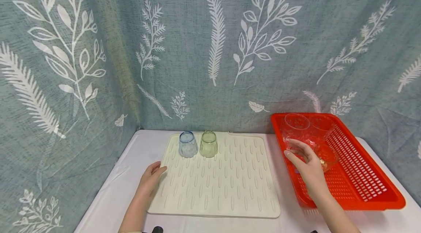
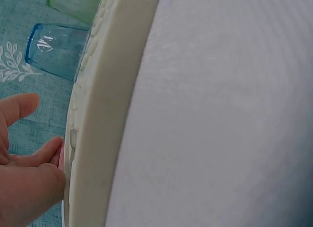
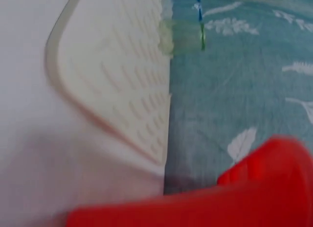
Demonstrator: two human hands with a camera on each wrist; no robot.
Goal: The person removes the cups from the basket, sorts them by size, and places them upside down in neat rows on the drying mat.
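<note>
A blue-tinted glass (image 1: 188,146) and a green-tinted glass (image 1: 208,145) stand side by side at the back of a cream ridged mat (image 1: 217,189). My left hand (image 1: 152,180) rests by the mat's left edge, its fingers loosely bent around nothing. In the left wrist view, that hand (image 2: 34,173) is close to the mat's rim, with the blue glass (image 2: 57,51) beyond. Over the left side of a red basket (image 1: 378,189), my right hand (image 1: 307,165) has curved fingers with a gap to the thumb. Clear glasses (image 1: 296,125) and an amber-tinted glass (image 1: 329,158) lie inside, partly behind the hand.
White cloth (image 1: 131,163) covers the table around the mat and basket. A teal leaf-patterned curtain (image 1: 184,61) hangs along the back and left side. The basket's slatted wall (image 1: 355,152) rises at the right; its rim blurs across the right wrist view.
</note>
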